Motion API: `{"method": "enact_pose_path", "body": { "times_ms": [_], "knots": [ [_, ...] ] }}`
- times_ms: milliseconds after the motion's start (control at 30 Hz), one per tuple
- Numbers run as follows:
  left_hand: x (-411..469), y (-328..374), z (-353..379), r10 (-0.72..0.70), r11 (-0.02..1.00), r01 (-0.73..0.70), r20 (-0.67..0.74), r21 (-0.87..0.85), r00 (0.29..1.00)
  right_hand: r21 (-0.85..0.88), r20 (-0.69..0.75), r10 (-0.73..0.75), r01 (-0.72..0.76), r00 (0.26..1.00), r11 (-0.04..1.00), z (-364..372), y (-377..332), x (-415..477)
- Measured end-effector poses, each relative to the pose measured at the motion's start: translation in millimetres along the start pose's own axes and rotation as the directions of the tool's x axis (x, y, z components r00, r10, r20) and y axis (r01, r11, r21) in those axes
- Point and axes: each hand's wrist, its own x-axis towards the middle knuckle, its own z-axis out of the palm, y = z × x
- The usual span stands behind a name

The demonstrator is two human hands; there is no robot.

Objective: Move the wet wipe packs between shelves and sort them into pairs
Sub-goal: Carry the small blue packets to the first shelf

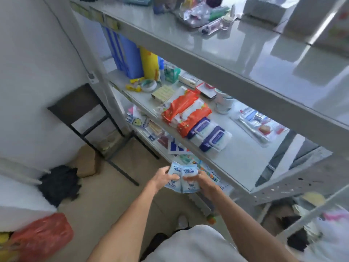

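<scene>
Two small light-blue wet wipe packs sit side by side in front of the lower shelf. My left hand (164, 176) grips the left light-blue pack (175, 177). My right hand (203, 181) grips the right light-blue pack (189, 179). On the middle shelf (239, 163) lie two orange wipe packs (186, 112) stacked together, and beside them two white packs with dark blue lids (209, 137) lie next to each other.
The top shelf (245, 59) carries toiletries at its far end. Blue folders (126, 57) and small boxes stand at the back of the middle shelf. A dark stool (90, 114), a cardboard box (86, 163), a black cloth (60, 184) and a red bag (41, 237) are on the floor at left.
</scene>
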Motion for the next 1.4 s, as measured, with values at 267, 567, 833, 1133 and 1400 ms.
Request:
{"method": "enact_pose_path", "body": {
  "times_ms": [267,567,833,1133,1400],
  "knots": [
    [73,119,124,0.151,0.927,-0.231,0.270,0.295,0.951,0.295,-0.646,-0.063,0.325,0.761,0.898,-97,-11,-36],
    [96,132,196,0.342,0.649,-0.419,0.249,0.635,0.906,0.023,-0.896,-0.010,0.070,0.444,0.997,-128,-29,-25],
    [109,102,190,0.408,-0.122,-0.520,0.520,0.846,0.751,-0.216,-0.962,-0.131,-0.379,0.238,0.900,-118,-29,-5],
    [123,102,190,0.253,-0.220,-0.466,0.512,0.857,0.821,-0.425,-0.882,-0.257,-0.430,0.396,0.797,-131,-27,8],
    [114,102,191,0.291,-0.300,-0.444,0.524,0.844,0.801,-0.405,-0.871,-0.245,-0.341,0.425,0.848,-130,-32,7]
  ]
}}
